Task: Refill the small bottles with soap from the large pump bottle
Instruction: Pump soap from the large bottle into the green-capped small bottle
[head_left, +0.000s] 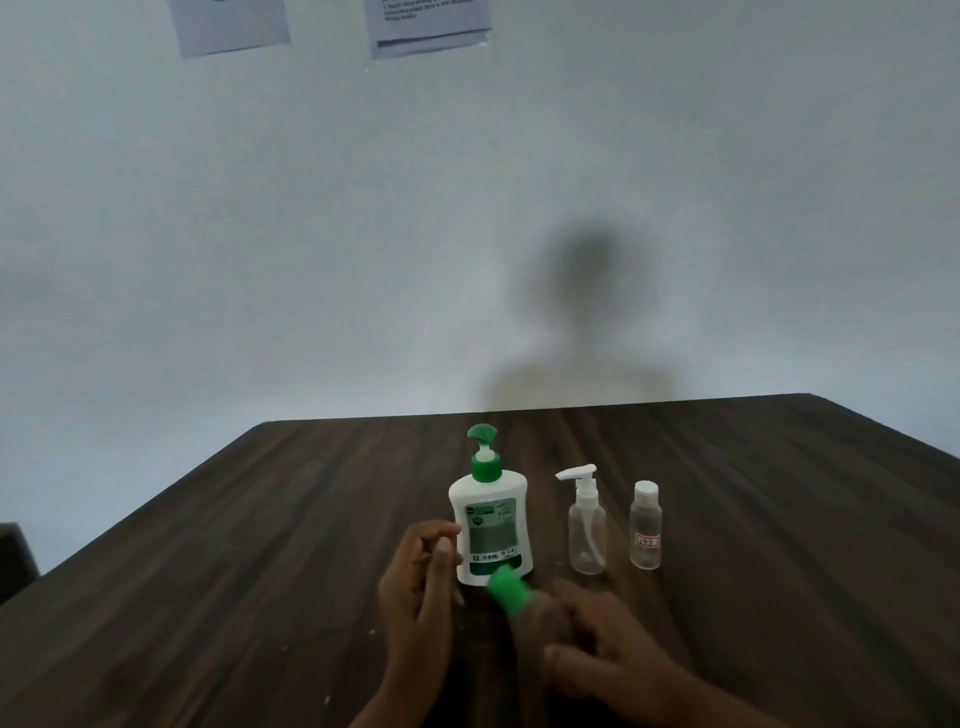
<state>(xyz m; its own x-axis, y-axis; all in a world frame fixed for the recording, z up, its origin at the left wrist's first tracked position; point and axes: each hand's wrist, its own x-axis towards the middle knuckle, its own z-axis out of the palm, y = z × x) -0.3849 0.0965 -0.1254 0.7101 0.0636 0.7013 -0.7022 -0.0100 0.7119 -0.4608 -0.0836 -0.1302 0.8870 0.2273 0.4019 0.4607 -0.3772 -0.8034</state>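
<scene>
The large white pump bottle (491, 525) with a green pump head stands upright mid-table. Right of it stand two small clear bottles, both upright: one with a white pump top (587, 525) and one with a white screw cap (645, 527). My left hand (421, 587) is beside the large bottle's left side, fingers loosely curled and fingertips at its edge. My right hand (608, 654) holds a blurred small bottle with a green cap (508, 590), tilted so the cap points at the large bottle's base.
The dark wooden table (260, 545) ends at a white wall behind the bottles. A dark object (13, 556) sits off the table's left edge. Two papers (426, 26) hang high on the wall.
</scene>
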